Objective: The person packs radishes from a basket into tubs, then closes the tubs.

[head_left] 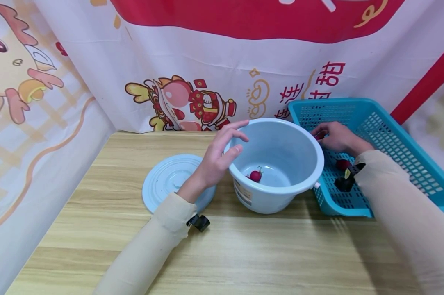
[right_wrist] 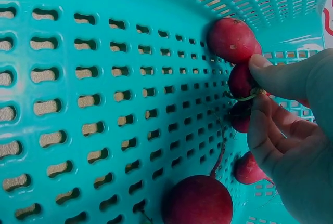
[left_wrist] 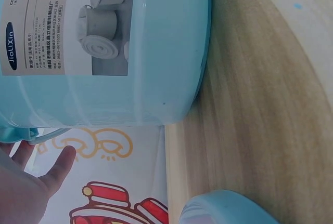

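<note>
A light blue bucket [head_left: 281, 139] stands mid-table with one red radish [head_left: 256, 176] on its bottom. My left hand [head_left: 233, 141] hovers at the bucket's left rim, fingers relaxed and holding nothing. In the left wrist view its straight fingers [left_wrist: 57, 167] sit just off the labelled bucket wall [left_wrist: 119, 52]. My right hand [head_left: 326, 136] reaches into the teal basket [head_left: 391, 135] behind the bucket. There, in the right wrist view, the right hand [right_wrist: 255, 86] pinches a small radish [right_wrist: 239, 81] between thumb and finger. Several more radishes [right_wrist: 197, 200] lie around it.
The bucket's round blue lid [head_left: 166, 178] lies flat on the wooden table [head_left: 244, 254], left of the bucket and under my left forearm. Printed cloth walls close off the back and left. One loose radish [head_left: 342, 164] sits near the basket's front.
</note>
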